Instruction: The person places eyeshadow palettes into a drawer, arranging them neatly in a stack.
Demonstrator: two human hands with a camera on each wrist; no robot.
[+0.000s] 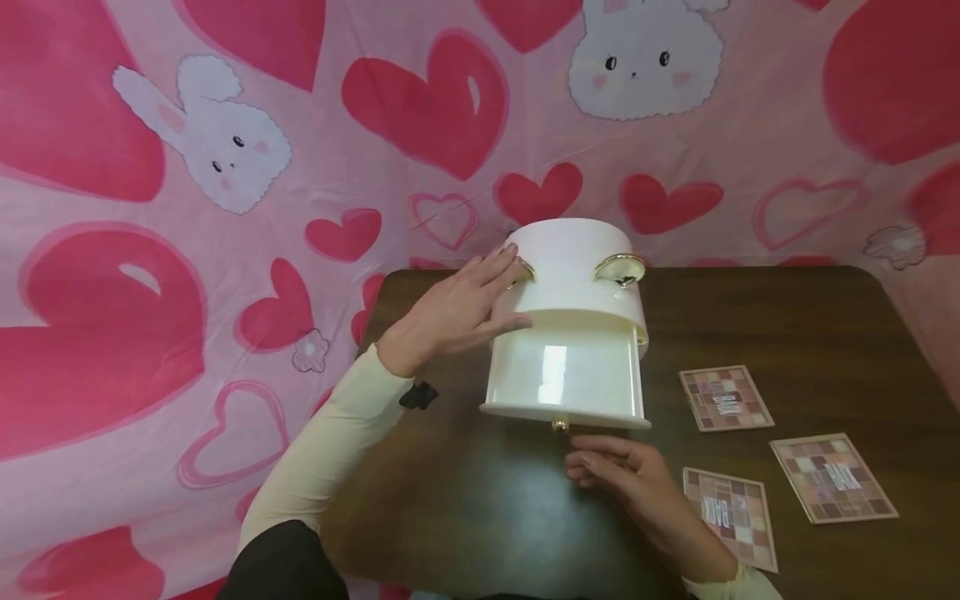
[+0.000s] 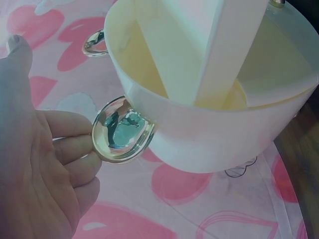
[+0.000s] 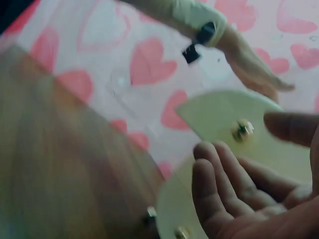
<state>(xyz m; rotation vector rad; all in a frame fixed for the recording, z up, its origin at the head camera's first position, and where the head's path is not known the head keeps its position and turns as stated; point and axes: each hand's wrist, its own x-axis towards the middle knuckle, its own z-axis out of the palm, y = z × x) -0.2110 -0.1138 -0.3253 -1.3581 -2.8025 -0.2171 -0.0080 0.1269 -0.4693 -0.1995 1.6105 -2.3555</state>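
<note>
The drawer looks ready to fill; your left hand's straight fingers steady the box. Your relaxed, empty right hand should probably fetch a patterned square.

Indoor spot, reads as a homelike vanity corner; whether a lived-in room or a dressed-up booth, cannot tell. Creased pink sheeting, printed with red hearts and white rabbit faces, closes off the far side and both flanks of a dark wood-grain surface with rounded far corners. Dressing-table sort of wares there: a glossy white container with gold-rimmed round handles and a drawer standing out, plus three flat, checker-printed squares resembling make-up palettes, at right.
</note>
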